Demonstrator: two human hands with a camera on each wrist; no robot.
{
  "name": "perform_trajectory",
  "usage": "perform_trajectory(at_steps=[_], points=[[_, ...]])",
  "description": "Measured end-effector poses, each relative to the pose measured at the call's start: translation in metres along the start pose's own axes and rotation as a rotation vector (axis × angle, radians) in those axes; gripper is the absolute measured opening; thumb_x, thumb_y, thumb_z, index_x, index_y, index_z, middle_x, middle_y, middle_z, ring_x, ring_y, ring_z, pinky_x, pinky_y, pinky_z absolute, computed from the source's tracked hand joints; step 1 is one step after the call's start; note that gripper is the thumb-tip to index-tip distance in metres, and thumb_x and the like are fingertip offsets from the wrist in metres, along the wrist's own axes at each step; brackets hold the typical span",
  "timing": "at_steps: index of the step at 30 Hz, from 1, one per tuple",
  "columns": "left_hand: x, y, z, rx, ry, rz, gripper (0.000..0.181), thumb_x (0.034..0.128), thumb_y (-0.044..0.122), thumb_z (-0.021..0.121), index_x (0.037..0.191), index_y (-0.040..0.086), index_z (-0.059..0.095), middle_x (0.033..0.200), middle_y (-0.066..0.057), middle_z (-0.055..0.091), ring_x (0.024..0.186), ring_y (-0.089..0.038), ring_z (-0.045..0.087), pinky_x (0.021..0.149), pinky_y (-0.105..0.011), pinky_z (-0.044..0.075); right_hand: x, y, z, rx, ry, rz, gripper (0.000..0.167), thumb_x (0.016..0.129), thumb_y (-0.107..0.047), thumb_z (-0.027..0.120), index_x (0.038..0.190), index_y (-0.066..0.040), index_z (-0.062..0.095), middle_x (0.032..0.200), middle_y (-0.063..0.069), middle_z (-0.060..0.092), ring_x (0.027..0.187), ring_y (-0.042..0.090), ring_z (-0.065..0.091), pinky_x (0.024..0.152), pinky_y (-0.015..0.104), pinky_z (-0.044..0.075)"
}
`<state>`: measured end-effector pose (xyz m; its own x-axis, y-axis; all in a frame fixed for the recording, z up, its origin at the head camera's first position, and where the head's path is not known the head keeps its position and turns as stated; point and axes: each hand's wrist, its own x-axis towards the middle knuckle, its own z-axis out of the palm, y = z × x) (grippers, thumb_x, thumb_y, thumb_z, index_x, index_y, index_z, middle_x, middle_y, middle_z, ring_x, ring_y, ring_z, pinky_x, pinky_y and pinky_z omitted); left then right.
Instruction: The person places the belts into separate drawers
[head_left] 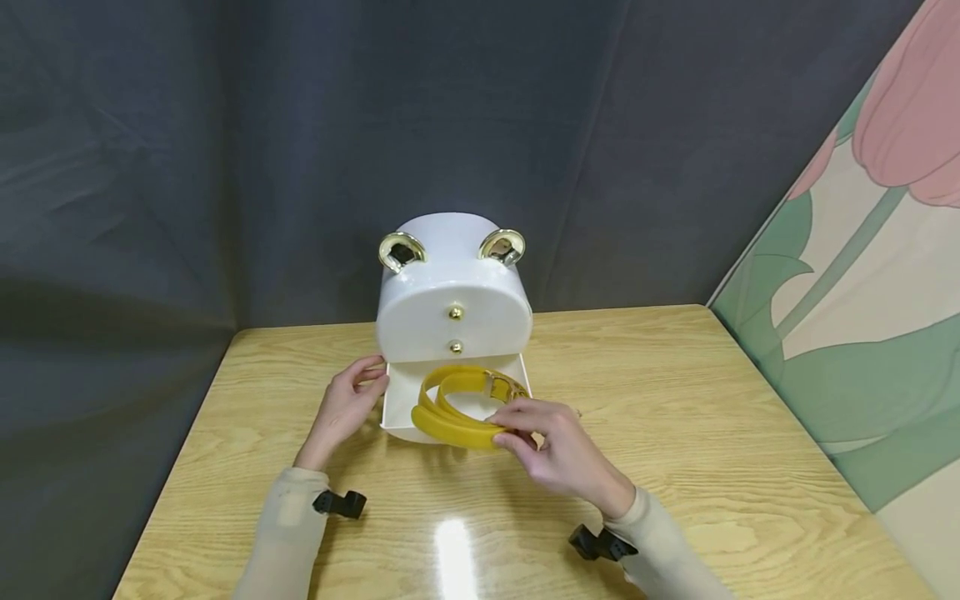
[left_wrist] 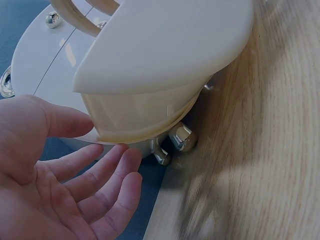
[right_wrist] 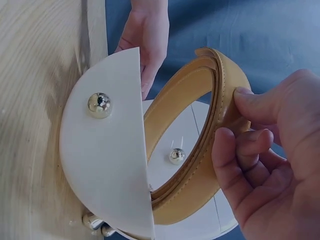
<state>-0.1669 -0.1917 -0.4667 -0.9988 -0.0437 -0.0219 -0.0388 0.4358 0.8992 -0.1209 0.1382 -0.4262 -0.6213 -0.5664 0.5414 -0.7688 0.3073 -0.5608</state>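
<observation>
A coiled yellow belt [head_left: 453, 429] with a gold buckle [head_left: 498, 387] is tilted over the pulled-out lower drawer [head_left: 401, 387] of a small white rounded cabinet [head_left: 453, 279]. My right hand [head_left: 558, 446] pinches the coil at its near right side, thumb on the strap. In the right wrist view, part of the coil [right_wrist: 232, 75] stands above the drawer front [right_wrist: 107, 155], and its lower part is hidden behind that front. My left hand [head_left: 348, 408] is at the drawer's left side. Its fingers are loosely bent, with the thumb close to the drawer's edge; contact is unclear.
Two gold ring-shaped ears [head_left: 502, 246] top the cabinet, and gold ball knobs [head_left: 455, 313] mark its front. It stands on a wooden table [head_left: 652, 400] near the back edge. Behind hangs a dark curtain [head_left: 450, 108]; a tulip-patterned panel [head_left: 862, 333] is at the right.
</observation>
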Motion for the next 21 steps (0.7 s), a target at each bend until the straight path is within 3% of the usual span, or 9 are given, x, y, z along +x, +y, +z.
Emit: perform_trajectory(at_steps=[4,10,16,21], points=[[0.0,-0.001,0.0,-0.002,0.003,0.002,0.047,0.1085,0.022,0.06,0.152,0.005,0.056,0.143,-0.026,0.066,0.122,-0.041,0.07,0.092,-0.034,0.059,0.004,0.003,0.002,-0.019,-0.01,0.046,0.018,0.093,-0.002,0.078,0.109,-0.009,0.082,0.108,0.007,0.081,0.079,0.003,0.066,0.066,0.019,0.057],[0.0,-0.002,0.0,-0.013,-0.004,-0.003,0.048,0.108,0.022,0.06,0.153,0.006,0.055,0.143,-0.025,0.066,0.123,-0.04,0.07,0.093,-0.034,0.059,0.01,0.009,0.006,-0.043,-0.035,0.095,0.015,0.095,-0.004,0.077,0.109,-0.01,0.082,0.1,0.001,0.078,0.07,-0.001,0.053,0.059,0.018,0.05],[0.0,-0.003,0.001,-0.046,-0.051,0.009,0.056,0.105,0.021,0.066,0.156,0.003,0.05,0.143,-0.026,0.065,0.122,-0.041,0.071,0.097,-0.04,0.062,0.015,0.012,0.011,-0.049,-0.057,0.12,0.015,0.096,-0.007,0.077,0.109,-0.01,0.082,0.099,-0.001,0.076,0.069,-0.001,0.052,0.058,0.018,0.048],[0.0,-0.003,0.001,-0.039,-0.051,0.02,0.057,0.105,0.021,0.066,0.156,0.002,0.049,0.143,-0.027,0.065,0.121,-0.04,0.071,0.097,-0.043,0.062,0.018,0.014,0.012,-0.05,-0.059,0.123,0.015,0.096,-0.006,0.077,0.109,-0.01,0.082,0.097,-0.002,0.075,0.067,-0.001,0.05,0.056,0.018,0.046]])
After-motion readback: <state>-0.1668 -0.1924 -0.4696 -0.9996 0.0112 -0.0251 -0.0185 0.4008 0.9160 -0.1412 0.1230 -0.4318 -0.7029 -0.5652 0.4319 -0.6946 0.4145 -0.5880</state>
